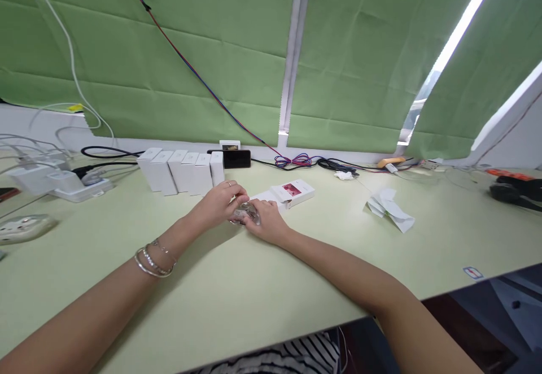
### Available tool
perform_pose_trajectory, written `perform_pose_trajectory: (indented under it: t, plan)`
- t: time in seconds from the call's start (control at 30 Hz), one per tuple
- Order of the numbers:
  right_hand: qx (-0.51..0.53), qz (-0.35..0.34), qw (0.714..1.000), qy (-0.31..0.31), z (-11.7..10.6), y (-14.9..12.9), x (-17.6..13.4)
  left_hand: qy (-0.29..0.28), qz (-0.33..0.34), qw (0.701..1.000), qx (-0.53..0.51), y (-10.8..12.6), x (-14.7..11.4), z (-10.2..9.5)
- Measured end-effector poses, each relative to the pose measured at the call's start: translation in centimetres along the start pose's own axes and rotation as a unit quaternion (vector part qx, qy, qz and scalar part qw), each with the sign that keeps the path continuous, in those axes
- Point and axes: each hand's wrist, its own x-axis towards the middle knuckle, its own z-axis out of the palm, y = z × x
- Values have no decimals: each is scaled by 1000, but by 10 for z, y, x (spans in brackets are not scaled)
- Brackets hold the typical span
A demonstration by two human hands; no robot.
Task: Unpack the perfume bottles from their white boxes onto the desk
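Clearly, from the head view, the clear packet (244,213) sits between both hands, near the open white box (301,192). The right hand (270,224) grips its side between thumb and fingers; the left hand (222,201) curls over it, though whether it pinches I cannot tell. Best steady it lightly, letting the left fingertips work. The box's contents are hidden; the upright boxes (180,172) look closed.
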Motion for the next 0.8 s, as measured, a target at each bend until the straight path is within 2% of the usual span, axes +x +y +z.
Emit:
perform_pose_trajectory:
  t: [0.13,0.2,0.27,0.3,0.33,0.37,0.4,0.47,0.5,0.57,0.7,0.8]
  plan:
    - [-5,2,1000,-1,0,0,0,-3,-6,1000,20,4,2,7]
    - [-8,4,1000,-3,-1,0,0,-3,-22,999,27,9,4,-1]
    - [-7,10,1000,-7,-3,-1,0,43,-69,996,40,19,10,-28]
    - [-7,14,1000,-10,-3,-1,0,98,-111,987,59,26,14,-47]
    - [-7,17,1000,-14,-4,-1,0,177,-128,972,89,33,20,-69]
    - [-7,19,1000,-18,-5,-1,-1,244,-101,956,125,39,27,-90]
    - [-6,20,1000,-19,-5,-1,-1,257,-74,951,156,45,34,-109]
    - [2,19,1000,-17,-6,0,-1,218,-36,959,176,49,46,-129]
    - [9,19,1000,-14,-6,0,-2,204,-41,966,154,46,51,-129]
    - [20,20,1000,-10,-5,1,-2,142,-99,980,99,30,53,-110]
    - [23,12,1000,-9,-4,2,-2,13,-126,989,71,-25,44,-39]
    - [22,10,1000,-7,-4,2,-1,-68,-117,988,68,-57,30,0]
